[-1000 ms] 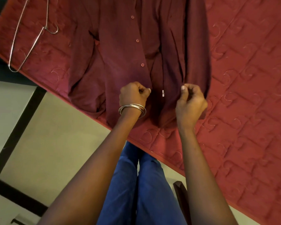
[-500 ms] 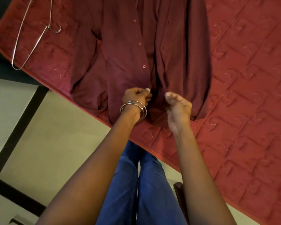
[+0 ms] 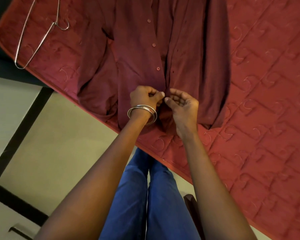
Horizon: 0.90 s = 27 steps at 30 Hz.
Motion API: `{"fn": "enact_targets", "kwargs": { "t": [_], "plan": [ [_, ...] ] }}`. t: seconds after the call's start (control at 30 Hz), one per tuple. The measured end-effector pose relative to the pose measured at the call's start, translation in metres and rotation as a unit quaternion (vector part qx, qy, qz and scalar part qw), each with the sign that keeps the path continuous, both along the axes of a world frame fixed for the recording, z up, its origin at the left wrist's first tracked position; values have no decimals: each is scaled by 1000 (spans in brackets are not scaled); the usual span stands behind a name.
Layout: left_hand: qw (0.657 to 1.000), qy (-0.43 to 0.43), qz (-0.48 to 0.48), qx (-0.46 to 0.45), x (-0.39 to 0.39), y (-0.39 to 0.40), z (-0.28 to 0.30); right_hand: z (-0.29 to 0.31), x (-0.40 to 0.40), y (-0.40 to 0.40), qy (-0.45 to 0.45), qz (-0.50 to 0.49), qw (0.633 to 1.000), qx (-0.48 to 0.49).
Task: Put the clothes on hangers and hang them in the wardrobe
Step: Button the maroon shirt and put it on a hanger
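A maroon shirt (image 3: 145, 54) lies spread on the bed (image 3: 267, 101) as the left hand (image 3: 144, 97) and right hand (image 3: 184, 104) pinch its front edges together near the hem. The wire hanger (image 3: 36, 32) lies unused nearby; hanging remains undone.

arms: bare all the way up, no sleeves showing anywhere
left wrist: a couple of thin silver bangles (image 3: 142, 113), plain metal, stacked loose together
right wrist: nothing on it
left hand (image 3: 145, 97): no rings that I can make out
right hand (image 3: 184, 103): same, no rings visible
legs: bright blue jeans (image 3: 145, 196), pretty snug fit
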<state>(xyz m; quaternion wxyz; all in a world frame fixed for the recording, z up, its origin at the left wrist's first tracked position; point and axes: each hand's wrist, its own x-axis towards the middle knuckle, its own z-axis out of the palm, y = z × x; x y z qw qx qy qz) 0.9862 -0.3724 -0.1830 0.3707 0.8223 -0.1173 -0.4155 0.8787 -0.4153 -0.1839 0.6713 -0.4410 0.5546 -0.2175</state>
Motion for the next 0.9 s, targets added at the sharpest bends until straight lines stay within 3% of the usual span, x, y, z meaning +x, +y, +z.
{"fn": "enact_targets", "kwargs": {
  "t": [0.13,0.27,0.4,0.5,0.9],
  "plan": [
    [999,22,32,-3,-3,2,-2,3,0,-1,-40,-68,987,143],
    [997,9,81,5,-11,2,-10,5,1,-2,-75,-95,975,186],
    [997,-59,46,5,-19,-3,-9,6,0,-4,-119,-141,953,242],
    [998,-54,31,-23,-22,-5,-9,6,-3,-7,-145,-166,932,286],
    [995,43,87,-11,-22,1,-23,2,-1,6,-175,-171,917,315]
  ]
}}
